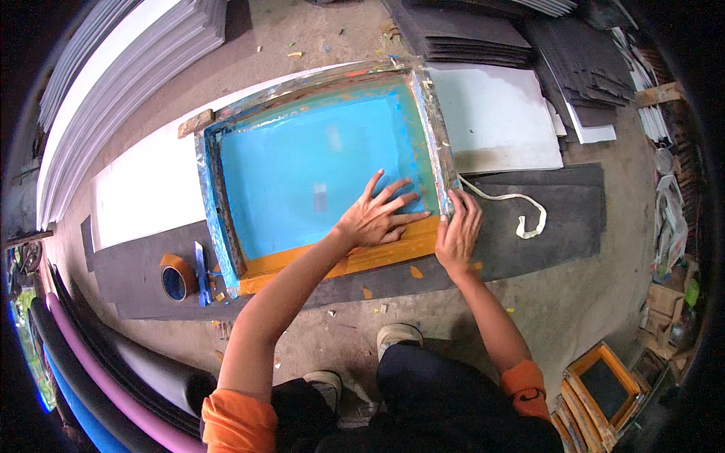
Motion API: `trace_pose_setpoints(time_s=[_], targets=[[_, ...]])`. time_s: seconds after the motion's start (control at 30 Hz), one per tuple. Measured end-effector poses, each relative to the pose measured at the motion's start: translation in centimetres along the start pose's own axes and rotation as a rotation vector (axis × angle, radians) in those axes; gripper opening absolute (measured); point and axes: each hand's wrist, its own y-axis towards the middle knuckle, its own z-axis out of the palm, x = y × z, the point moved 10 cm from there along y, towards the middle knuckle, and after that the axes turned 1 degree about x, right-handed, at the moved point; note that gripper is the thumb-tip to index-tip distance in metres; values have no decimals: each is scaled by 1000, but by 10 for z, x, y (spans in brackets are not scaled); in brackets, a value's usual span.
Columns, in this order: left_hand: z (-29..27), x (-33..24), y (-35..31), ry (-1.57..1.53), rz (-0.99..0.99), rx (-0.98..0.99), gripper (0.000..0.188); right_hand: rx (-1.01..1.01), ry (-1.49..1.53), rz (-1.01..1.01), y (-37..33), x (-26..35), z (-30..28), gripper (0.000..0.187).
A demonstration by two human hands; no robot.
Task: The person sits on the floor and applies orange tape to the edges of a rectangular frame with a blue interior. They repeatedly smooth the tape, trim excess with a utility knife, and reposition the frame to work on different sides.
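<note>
A wooden screen-printing frame (434,128) with a blue mesh (276,166) lies in front of me, its rails smeared with paint. Brown tape (302,263) runs along its near side. My left hand (381,215) is open, fingers spread flat over the mesh and tape near the near right corner. At that corner my right hand (459,234) is closed around the right rail, fingers over its outer side; its thumb sits by the tape's end. Left of the frame stand a roll of brown tape (177,278) and a blue-handled tool (202,275), perhaps a cutter.
Beneath the frame lie white sheets (143,196) and black sheets (559,249). A white cord (506,197) trails off to the right. Stacks of white boards (128,90) and dark sheets (468,38) stand beyond. Rolled material (98,362) leans at left; smaller frames (602,385) rest at lower right.
</note>
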Motion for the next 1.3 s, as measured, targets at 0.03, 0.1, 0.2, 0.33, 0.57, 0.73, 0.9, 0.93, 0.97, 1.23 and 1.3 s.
trace_pose_setpoints(time_s=[0.03, 0.1, 0.2, 0.33, 0.57, 0.73, 0.9, 0.93, 0.97, 1.23, 1.3], targets=[[0, -6, -2, 5, 83, -18, 53, -7, 4, -9, 0, 1, 0, 44], [-2, -16, -7, 11, 250, -48, 50, -16, 13, -20, 0, 3, 1, 44], [-2, -7, -1, -14, 127, -15, 48, -49, 79, -31, 1, 1, -1, 43], [-12, -2, 4, -159, 22, -75, 43, -114, 227, 18, -5, -10, -5, 42], [-15, -32, -40, -534, 25, 47, 50, -102, 208, -36, -8, -9, -3, 36], [-41, -1, -142, -293, -139, 66, 52, -65, 86, -128, -7, 7, -4, 21], [-65, 27, -258, 113, -369, 153, 63, -52, 62, -165, -8, 7, -3, 20], [-68, 29, -266, 139, -390, 130, 65, -45, 43, -197, -7, 12, -3, 19], [-69, 31, -272, 165, -408, 107, 67, -38, 22, -227, -7, 16, -5, 19], [-70, 38, -275, 198, -550, -80, 46, 321, -123, -520, -37, 67, 12, 61], [-69, 38, -276, 219, -539, -67, 45, 343, -214, -519, -38, 69, 14, 62]])
